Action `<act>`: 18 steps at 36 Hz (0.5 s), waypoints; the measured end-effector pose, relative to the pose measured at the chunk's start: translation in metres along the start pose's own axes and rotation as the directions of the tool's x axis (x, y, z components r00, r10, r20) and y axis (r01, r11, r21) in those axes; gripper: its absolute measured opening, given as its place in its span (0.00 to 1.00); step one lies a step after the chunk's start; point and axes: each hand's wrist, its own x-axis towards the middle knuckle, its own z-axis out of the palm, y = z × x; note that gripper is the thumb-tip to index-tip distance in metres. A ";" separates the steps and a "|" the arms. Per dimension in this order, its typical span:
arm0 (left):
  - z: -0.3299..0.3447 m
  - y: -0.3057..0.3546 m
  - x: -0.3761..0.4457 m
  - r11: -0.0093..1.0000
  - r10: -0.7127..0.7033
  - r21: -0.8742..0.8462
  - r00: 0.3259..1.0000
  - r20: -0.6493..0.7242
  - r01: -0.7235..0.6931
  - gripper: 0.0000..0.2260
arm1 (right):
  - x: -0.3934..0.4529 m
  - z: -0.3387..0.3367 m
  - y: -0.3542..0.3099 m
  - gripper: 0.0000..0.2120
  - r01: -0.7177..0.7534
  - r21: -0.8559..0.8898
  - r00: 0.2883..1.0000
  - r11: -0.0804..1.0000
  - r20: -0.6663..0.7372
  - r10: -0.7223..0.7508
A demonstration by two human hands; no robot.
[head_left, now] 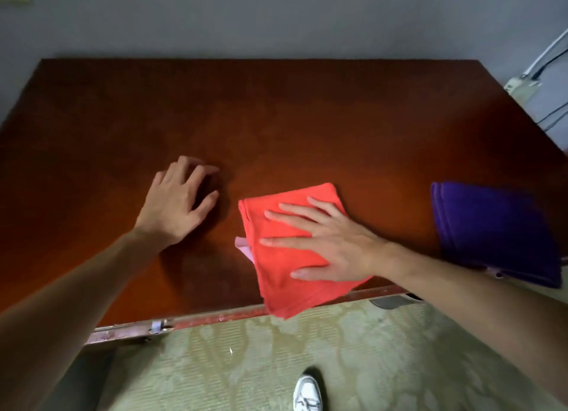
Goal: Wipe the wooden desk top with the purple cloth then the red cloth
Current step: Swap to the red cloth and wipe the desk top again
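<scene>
A folded red cloth [276, 272] lies on the wooden desk top [276, 118] near the front edge, one corner hanging over it. My right hand [325, 241] presses flat on the red cloth, fingers spread and pointing left. Resting on the bare wood to the left of the cloth is my left hand [178, 201], fingers apart and holding nothing. A folded purple cloth [495, 232] sits at the desk's right front corner, apart from both hands.
The desk's back edge meets a grey wall. White cables and a power strip [522, 85] hang beyond the right edge. Below the front edge is patterned greenish floor with my white shoe [307, 395].
</scene>
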 end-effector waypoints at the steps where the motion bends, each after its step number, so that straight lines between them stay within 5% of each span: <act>1: -0.001 -0.007 0.001 1.000 0.008 0.013 1.000 0.027 -0.008 0.24 | 0.006 -0.003 0.011 0.30 0.039 -0.002 0.999 0.999 0.013 -0.039; 18: 0.001 -0.025 0.006 1.000 0.005 -0.006 0.985 0.175 -0.004 0.24 | 0.201 -0.041 0.230 0.30 0.119 -0.122 0.993 0.985 0.011 -0.118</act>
